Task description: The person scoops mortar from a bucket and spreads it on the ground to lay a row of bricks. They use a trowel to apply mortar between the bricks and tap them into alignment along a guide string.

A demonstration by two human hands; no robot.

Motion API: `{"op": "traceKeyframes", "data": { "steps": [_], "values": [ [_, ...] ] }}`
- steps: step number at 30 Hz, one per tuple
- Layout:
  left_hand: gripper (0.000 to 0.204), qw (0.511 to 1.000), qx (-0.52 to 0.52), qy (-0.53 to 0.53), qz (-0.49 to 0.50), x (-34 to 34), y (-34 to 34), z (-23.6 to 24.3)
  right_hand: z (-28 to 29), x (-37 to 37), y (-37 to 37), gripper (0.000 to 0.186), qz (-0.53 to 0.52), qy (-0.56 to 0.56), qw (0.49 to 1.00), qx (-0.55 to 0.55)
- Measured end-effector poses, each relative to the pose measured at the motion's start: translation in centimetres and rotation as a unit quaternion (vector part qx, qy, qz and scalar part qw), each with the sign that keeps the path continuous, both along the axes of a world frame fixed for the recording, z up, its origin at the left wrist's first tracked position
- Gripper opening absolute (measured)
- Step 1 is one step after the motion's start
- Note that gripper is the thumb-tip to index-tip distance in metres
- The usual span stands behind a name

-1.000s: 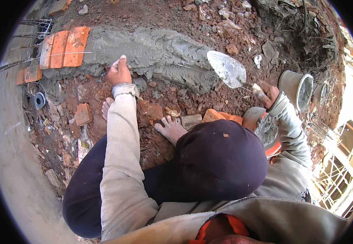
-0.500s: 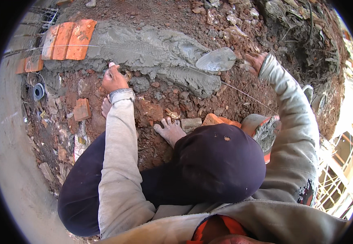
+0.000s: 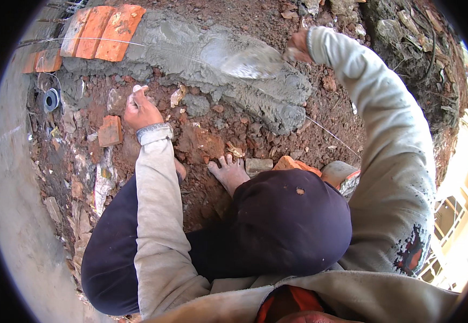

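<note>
My right hand (image 3: 299, 46) is closed round a trowel, its handle hidden in the grip. The trowel's wet grey blade (image 3: 254, 61) is smeared by motion and lies over the right part of a long bed of grey mortar (image 3: 172, 46). My left hand (image 3: 141, 109) hovers just on the near side of the bed, fingers curled and thumb up; whether anything is inside them is hidden. Three orange bricks (image 3: 100, 33) sit side by side at the mortar's left end. A thin string (image 3: 331, 133) runs taut along the bed and past its right end.
Beside the left wall (image 3: 10, 177) lies a small reel of string (image 3: 51, 100). A broken brick (image 3: 110, 131) rests on the rubbly red soil. My bare foot (image 3: 228, 173) is planted near the mortar, with more brick pieces (image 3: 293, 163) and a bucket-like container (image 3: 341, 175) by my knee.
My right hand has swept the trowel up and leftward across the mortar. My left hand has drawn slightly away from the mortar's near edge. The whole view has shifted a little.
</note>
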State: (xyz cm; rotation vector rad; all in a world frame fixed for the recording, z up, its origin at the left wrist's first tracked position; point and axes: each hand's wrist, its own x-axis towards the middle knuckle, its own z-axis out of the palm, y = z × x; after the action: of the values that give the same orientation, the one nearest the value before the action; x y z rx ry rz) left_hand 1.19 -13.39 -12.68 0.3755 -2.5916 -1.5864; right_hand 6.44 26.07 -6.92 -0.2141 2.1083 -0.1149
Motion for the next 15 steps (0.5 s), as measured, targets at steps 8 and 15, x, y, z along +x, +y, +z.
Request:
{"op": "traceKeyframes", "data": {
  "steps": [8, 15],
  "values": [
    [0.029, 0.998, 0.054, 0.015, 0.024, -0.7, 0.3, -0.5, 2.3, 8.8, 3.3, 0.033, 0.027, -0.036, 0.999, 0.022],
    [0.031, 0.998, 0.049, 0.017, 0.027, -0.7, 1.4, 1.3, 3.8, 12.3, 3.7, 0.037, -0.011, -0.063, 0.997, 0.051]
  ]
}}
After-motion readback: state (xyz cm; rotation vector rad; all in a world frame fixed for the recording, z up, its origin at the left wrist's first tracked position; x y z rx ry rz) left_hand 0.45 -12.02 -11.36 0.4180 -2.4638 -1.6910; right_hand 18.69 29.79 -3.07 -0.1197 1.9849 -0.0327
